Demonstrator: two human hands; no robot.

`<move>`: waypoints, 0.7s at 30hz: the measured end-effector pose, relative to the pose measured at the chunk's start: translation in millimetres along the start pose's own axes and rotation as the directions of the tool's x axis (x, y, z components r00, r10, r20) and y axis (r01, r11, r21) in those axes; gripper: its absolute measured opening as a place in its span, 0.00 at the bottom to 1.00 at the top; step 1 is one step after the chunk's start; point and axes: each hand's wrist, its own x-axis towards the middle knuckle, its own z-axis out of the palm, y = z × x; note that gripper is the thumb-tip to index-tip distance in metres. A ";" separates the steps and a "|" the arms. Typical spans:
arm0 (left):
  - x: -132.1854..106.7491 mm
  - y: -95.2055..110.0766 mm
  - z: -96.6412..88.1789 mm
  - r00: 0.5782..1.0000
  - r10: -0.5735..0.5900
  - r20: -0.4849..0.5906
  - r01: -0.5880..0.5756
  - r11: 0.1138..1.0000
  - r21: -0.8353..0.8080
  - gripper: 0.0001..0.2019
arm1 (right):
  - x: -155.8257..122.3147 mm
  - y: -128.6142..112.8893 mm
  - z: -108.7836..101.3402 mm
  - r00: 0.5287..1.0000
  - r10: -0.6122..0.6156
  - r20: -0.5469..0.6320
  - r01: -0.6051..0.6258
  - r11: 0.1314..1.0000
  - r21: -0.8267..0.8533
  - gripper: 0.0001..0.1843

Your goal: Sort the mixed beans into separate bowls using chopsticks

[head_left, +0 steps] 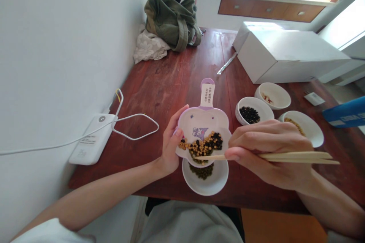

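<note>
Above the table [176,83] — dish [199,123] in left grip [169,152] (chopsticks [302,156] in right grip [268,152]).

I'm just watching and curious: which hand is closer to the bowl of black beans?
Right. The right hand, holding chopsticks, sits just in front of the bowl of black beans; the left hand grips the purple dish farther left.

Label [207,95], white, on the handle of the purple dish [196,119]: two lines of dark printed characters, too small to read.
Cartoon figure [199,133], purple, printed inside the dish: no wording.
White device [91,142] by the wall: lines of dark print, illegible.
No brand or number can be read.
</note>
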 end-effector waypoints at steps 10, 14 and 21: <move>1.0 -0.3 -0.4 1.000 0.009 -0.005 -0.009 1.000 -0.001 0.32 | -2.0 -4.8 -11.0 0.995 0.053 -0.087 -0.056 0.998 -0.024 0.23; 0.5 -0.4 -0.3 1.000 0.005 0.001 -0.005 1.000 -0.001 0.32 | 0.9 -0.3 -5.7 0.998 0.019 -0.064 -0.023 0.998 -0.051 0.21; 0.6 0.0 0.8 1.000 0.008 0.009 -0.007 1.000 -0.023 0.31 | 2.3 -5.1 -1.1 1.000 -0.007 -0.016 0.006 0.999 -0.050 0.21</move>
